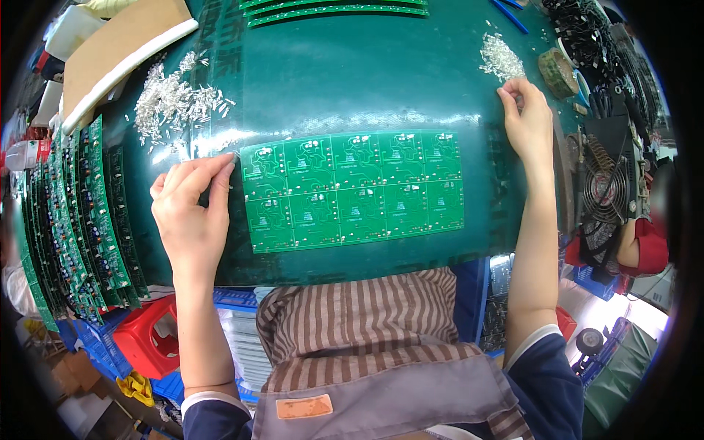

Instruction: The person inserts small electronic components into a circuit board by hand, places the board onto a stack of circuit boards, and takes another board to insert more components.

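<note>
A green circuit board panel (359, 192), divided into several repeated sections, lies flat on the table before me. Small pale parts dot its surface. At its upper left corner is my left hand (192, 209), thumb and forefinger pinched together; whatever is between the fingertips is too small to name. Beyond that hand spreads a loose pile of small clear and white pieces (172, 103). My right hand (529, 121) is at the near edge of a smaller pile of similar pieces (500, 57), its fingers closed in a pinch. What they hold, if anything, cannot be made out.
Populated circuit boards (81, 220) stand in a row at the left edge. More green boards (337, 10) lie at the far side. A tape roll (557, 72) and dark cables (587, 37) sit at the right. A red stool (150, 337) stands below left.
</note>
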Available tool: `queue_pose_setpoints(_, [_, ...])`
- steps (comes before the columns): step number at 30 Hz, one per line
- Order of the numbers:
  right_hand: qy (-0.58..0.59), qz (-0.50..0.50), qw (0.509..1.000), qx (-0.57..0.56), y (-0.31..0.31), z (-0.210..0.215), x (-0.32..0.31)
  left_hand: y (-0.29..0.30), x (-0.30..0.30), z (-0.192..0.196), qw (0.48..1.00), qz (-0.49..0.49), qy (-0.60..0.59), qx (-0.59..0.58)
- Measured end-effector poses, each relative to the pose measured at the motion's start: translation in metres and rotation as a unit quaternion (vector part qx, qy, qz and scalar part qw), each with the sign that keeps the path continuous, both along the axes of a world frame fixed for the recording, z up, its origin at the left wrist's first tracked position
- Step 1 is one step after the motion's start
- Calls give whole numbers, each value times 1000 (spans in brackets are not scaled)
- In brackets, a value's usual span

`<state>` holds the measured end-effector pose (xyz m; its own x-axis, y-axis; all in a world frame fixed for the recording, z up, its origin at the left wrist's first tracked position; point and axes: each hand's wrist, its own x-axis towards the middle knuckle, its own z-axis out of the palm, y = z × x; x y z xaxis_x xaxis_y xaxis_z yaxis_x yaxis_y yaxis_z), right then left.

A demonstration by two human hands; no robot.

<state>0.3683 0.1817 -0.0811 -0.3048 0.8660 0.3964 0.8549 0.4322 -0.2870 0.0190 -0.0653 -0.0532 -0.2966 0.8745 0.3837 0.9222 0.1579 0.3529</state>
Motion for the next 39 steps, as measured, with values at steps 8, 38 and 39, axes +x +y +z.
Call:
queue_pose_setpoints(8, [196,91,957,-194,-65,21,-27,-13,31,14,975,-33,-215,-51])
queue_pose_setpoints(38, [379,105,897,-202,-117,-1,-34,-12,31,18,995,-67,-21,-77])
queue_pose_setpoints(39, [379,105,897,-202,-117,-1,-34,-11,31,20,993,-70,-24,-88])
